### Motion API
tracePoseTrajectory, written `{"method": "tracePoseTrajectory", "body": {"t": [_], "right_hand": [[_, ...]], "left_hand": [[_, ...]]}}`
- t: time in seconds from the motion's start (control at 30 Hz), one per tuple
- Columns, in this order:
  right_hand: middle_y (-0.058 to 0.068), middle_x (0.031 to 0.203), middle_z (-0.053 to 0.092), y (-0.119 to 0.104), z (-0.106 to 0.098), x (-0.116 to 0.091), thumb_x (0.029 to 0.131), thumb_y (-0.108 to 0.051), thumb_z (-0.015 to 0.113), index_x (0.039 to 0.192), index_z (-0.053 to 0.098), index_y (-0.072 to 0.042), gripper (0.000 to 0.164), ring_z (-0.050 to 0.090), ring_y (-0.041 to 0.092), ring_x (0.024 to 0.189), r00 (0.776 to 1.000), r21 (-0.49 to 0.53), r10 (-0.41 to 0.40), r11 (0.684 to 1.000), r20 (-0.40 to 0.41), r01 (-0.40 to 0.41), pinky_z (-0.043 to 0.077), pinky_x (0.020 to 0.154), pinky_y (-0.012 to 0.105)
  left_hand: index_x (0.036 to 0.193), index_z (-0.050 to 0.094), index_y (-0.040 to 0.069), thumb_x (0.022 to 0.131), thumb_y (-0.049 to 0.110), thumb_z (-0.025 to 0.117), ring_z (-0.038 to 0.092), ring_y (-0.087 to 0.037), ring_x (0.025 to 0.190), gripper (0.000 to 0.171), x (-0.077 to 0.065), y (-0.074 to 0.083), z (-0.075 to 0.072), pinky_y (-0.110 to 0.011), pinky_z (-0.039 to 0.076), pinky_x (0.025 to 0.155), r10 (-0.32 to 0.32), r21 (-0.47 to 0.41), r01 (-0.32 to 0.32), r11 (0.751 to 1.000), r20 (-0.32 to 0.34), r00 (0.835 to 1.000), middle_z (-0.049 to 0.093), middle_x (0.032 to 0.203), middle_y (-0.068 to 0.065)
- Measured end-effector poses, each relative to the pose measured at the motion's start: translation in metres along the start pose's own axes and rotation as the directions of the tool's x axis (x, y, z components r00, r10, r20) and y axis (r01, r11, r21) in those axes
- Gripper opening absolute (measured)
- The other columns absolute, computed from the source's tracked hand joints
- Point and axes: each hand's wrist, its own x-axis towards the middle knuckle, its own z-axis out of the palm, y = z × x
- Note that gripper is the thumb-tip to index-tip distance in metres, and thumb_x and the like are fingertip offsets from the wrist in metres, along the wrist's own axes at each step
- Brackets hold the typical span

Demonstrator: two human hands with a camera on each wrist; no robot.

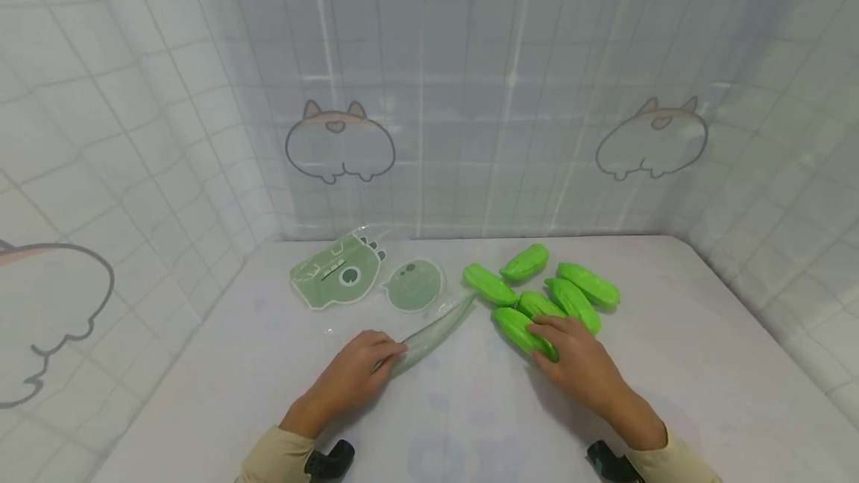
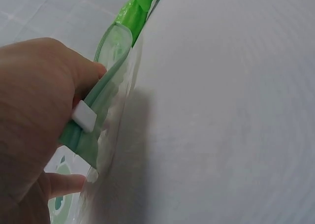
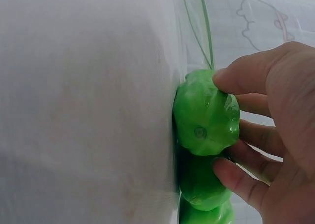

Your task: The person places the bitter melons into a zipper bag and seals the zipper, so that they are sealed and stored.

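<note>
My left hand (image 1: 359, 371) pinches the edge of a clear zip bag (image 1: 429, 338) with a green band along its mouth. A white slider (image 2: 84, 116) sits on that band beside the hand. The mouth gapes at its far end, where green shows through. On the right, my right hand (image 1: 580, 360) has thumb and fingers around the nearest bright green, ridged bitter melon (image 1: 520, 330), which lies on the table. Several more melons cluster behind it, one (image 1: 490, 284) close to the bag's far end. A second melon (image 3: 202, 182) sits right under my fingers in the right wrist view.
The bag's printed front spreads left over the table (image 1: 221, 393), with a green dinosaur face (image 1: 342, 274) and a round green figure (image 1: 416, 285). Pale gridded curtains (image 1: 470, 95) with animal drawings stand behind and at both sides.
</note>
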Motion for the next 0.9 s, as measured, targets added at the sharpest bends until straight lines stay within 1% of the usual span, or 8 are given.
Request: {"method": "tracePoseTrajectory", "body": {"t": [0.1,0.23,0.33,0.4,0.57,0.73,0.9], "right_hand": [[0.008,0.129,0.065,0.000,-0.001,0.000,0.080,-0.016,0.084,0.120,0.071,-0.008,0.043,0.058,0.032,0.117,1.000,-0.009,-0.018,1.000,-0.011,0.018,0.040,0.105,0.057],[0.006,0.129,0.064,-0.002,-0.002,-0.001,0.079,-0.015,0.085,0.120,0.072,-0.009,0.043,0.060,0.030,0.115,1.000,-0.018,-0.027,0.999,-0.009,0.027,0.048,0.097,0.051],[0.005,0.130,0.064,-0.004,-0.002,-0.002,0.078,-0.015,0.086,0.119,0.072,-0.010,0.044,0.061,0.029,0.113,0.999,-0.019,-0.036,0.999,-0.003,0.035,0.052,0.091,0.047],[0.005,0.130,0.064,-0.005,-0.002,-0.003,0.077,-0.014,0.086,0.120,0.072,-0.010,0.045,0.061,0.028,0.114,0.999,-0.018,-0.041,0.999,-0.003,0.041,0.052,0.091,0.047],[0.006,0.131,0.063,-0.008,-0.002,-0.002,0.077,-0.014,0.086,0.120,0.071,-0.010,0.046,0.060,0.029,0.115,0.999,-0.015,-0.045,0.999,-0.003,0.045,0.052,0.091,0.047],[0.010,0.131,0.062,-0.009,-0.002,-0.003,0.078,-0.014,0.085,0.122,0.071,-0.010,0.046,0.059,0.031,0.117,0.999,0.001,-0.032,0.999,0.011,0.032,0.051,0.092,0.050],[0.009,0.131,0.063,-0.011,-0.001,-0.003,0.078,-0.014,0.085,0.122,0.070,-0.011,0.047,0.060,0.031,0.117,0.999,0.005,-0.035,0.999,0.015,0.035,0.051,0.092,0.050]], "left_hand": [[0.111,0.078,0.014,0.091,0.012,0.073,0.063,-0.012,0.098,0.021,0.002,0.002,0.000,-0.036,0.053,0.088,0.013,0.030,-0.013,0.999,0.002,1.000,0.070,0.103,0.005],[0.117,0.076,0.014,0.087,0.011,0.074,0.064,-0.014,0.103,0.030,0.003,0.006,0.000,-0.036,0.053,0.089,0.027,0.086,-0.030,0.996,0.040,0.999,0.070,0.111,0.002],[0.121,0.074,0.017,0.085,0.014,0.076,0.064,-0.015,0.106,0.036,0.002,0.009,0.000,-0.036,0.053,0.089,0.022,0.120,-0.030,0.992,0.064,0.998,0.069,0.115,0.001],[0.122,0.074,0.018,0.085,0.016,0.077,0.064,-0.014,0.107,0.037,0.002,0.010,-0.001,-0.036,0.053,0.090,0.008,0.130,-0.017,0.991,0.069,0.998,0.069,0.117,0.002],[0.123,0.073,0.020,0.084,0.019,0.078,0.063,-0.012,0.108,0.039,0.000,0.011,-0.003,-0.034,0.053,0.091,-0.017,0.137,0.009,0.991,0.060,0.998,0.068,0.119,0.005],[0.125,0.072,0.019,0.084,0.020,0.079,0.063,-0.012,0.109,0.042,-0.003,0.012,-0.004,-0.034,0.053,0.090,-0.015,0.122,0.010,0.992,0.038,0.999,0.067,0.122,0.005],[0.127,0.070,0.017,0.083,0.019,0.080,0.062,-0.013,0.111,0.045,-0.004,0.013,-0.004,-0.035,0.054,0.089,0.007,0.104,-0.007,0.995,0.002,1.000,0.066,0.123,0.005]]}}
